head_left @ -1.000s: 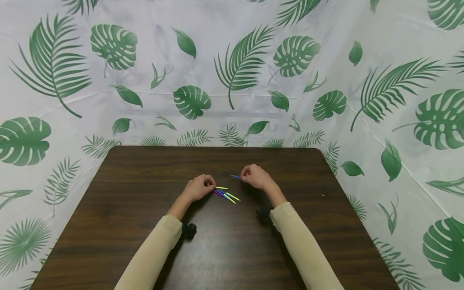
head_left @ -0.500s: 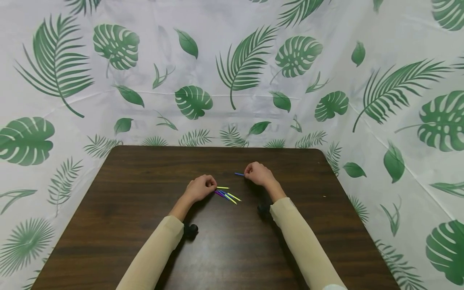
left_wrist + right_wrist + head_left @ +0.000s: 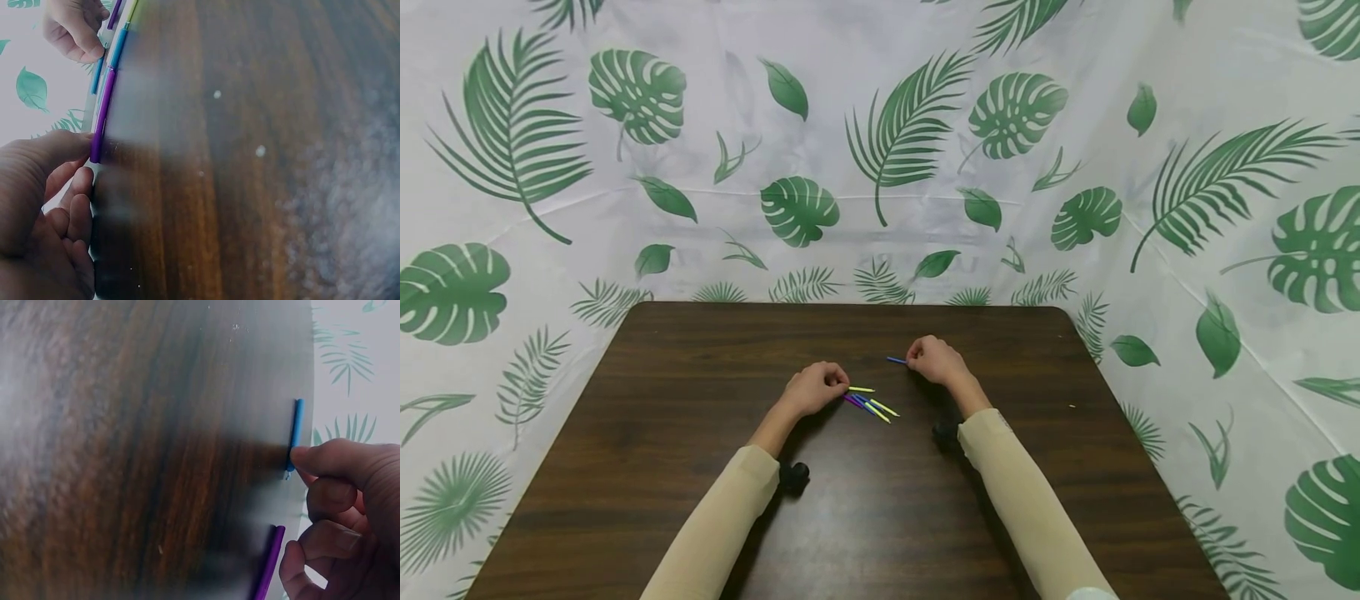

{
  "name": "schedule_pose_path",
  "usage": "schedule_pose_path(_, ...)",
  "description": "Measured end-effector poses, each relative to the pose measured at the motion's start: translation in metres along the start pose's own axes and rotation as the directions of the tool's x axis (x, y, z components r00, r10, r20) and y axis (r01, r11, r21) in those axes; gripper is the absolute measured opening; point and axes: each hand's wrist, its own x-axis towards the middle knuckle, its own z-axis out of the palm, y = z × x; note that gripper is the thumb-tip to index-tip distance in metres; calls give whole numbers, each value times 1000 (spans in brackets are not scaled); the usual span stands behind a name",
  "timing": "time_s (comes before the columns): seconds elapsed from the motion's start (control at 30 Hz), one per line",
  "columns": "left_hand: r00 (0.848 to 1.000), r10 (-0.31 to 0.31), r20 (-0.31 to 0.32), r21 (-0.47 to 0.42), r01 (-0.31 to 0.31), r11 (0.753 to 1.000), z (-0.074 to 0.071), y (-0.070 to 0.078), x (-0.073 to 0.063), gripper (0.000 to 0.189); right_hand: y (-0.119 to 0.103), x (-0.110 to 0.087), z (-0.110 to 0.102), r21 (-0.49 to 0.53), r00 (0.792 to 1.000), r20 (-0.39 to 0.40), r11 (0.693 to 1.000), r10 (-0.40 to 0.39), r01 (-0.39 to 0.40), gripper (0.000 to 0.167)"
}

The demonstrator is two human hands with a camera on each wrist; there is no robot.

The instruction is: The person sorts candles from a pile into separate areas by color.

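Near the table's middle, several slim, pen-like sticks fan out from my left hand (image 3: 816, 388): a yellow stick (image 3: 861, 389), more yellow ones, blue ones and a purple stick (image 3: 105, 115). My left thumb and finger pinch the yellow stick's near end, while the purple stick's end lies right in front of the thumb tip. Farther back and to the right, my right hand (image 3: 936, 360) pinches a blue stick (image 3: 296, 428) by its narrow-tipped end. Another purple stick (image 3: 270, 562) lies just past those right fingers; the hand hides it in the head view.
The dark wooden table (image 3: 850, 517) ends in front of a white cloth (image 3: 865, 150) printed with green leaves. A tiny pale scrap (image 3: 1072, 406) lies on the right side. Black wrist cameras (image 3: 793, 478) sit beneath both cuffs.
My right hand has shifted slightly right and farther away, taking the blue stick along. In the last half second both hands hold almost still; the left stays at the fanned sticks.
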Motion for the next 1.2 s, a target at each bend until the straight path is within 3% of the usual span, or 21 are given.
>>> schedule_pose_path(0.2,1000,-2,7,-15,2,1000,0,0,0,10,2,2,2,-2,1000,-13,1000,-13,13,13)
schedule_pose_path(0.37,1000,1,1,-15,-1,1000,0,2,2,10,5,0,1,45,999,-27,999,-23,25,15)
schedule_pose_path(0.47,1000,-1,14,-7,1,1000,-1,2,4,9,5,-3,1,105,997,-73,993,-38,45,21)
schedule_pose_path(0.57,999,-11,48,0,11,1000,-4,3,7,8,4,-6,2,230,981,-183,968,-58,100,38)
schedule_pose_path(0.67,995,-24,97,27,22,999,-8,5,8,6,-1,-10,2,362,947,-316,914,-65,183,54)
schedule_pose_path(0.77,989,-45,144,81,33,996,-12,8,9,4,-7,-15,1,426,915,-399,871,-62,244,56)
schedule_pose_path(0.93,983,-79,164,150,54,987,-15,12,10,4,-12,-18,-1,447,894,-442,847,-72,289,54)
schedule_pose_path(1.2,978,-76,195,157,45,987,-19,18,20,6,-5,-20,-1,472,894,-446,837,-45,277,52)
